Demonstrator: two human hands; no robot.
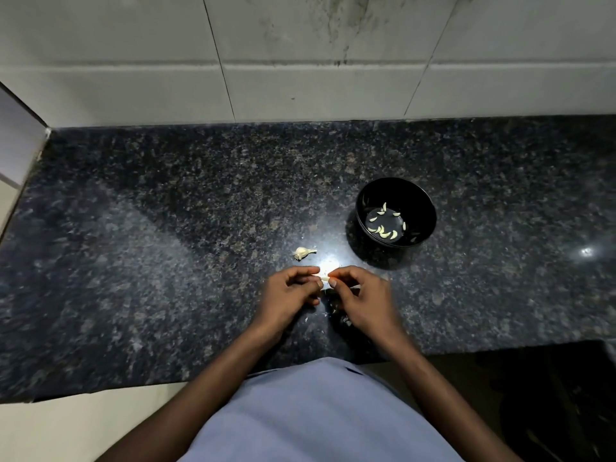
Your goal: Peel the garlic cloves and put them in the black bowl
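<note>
A small garlic clove (324,278) is pinched between the fingertips of my left hand (289,292) and my right hand (361,296), just above the counter. The black bowl (420,198) stands up and to the right of my hands and holds several peeled cloves (386,228). The leftover piece of the garlic bulb (303,253) lies on the counter just beyond my left hand. Bits of papery skin (336,308) lie under and between my hands.
The dark speckled granite counter (166,235) runs to a white tiled wall (300,55) at the back and a corner at the left. Its front edge is close to my body. A dark gap drops off at the lower right.
</note>
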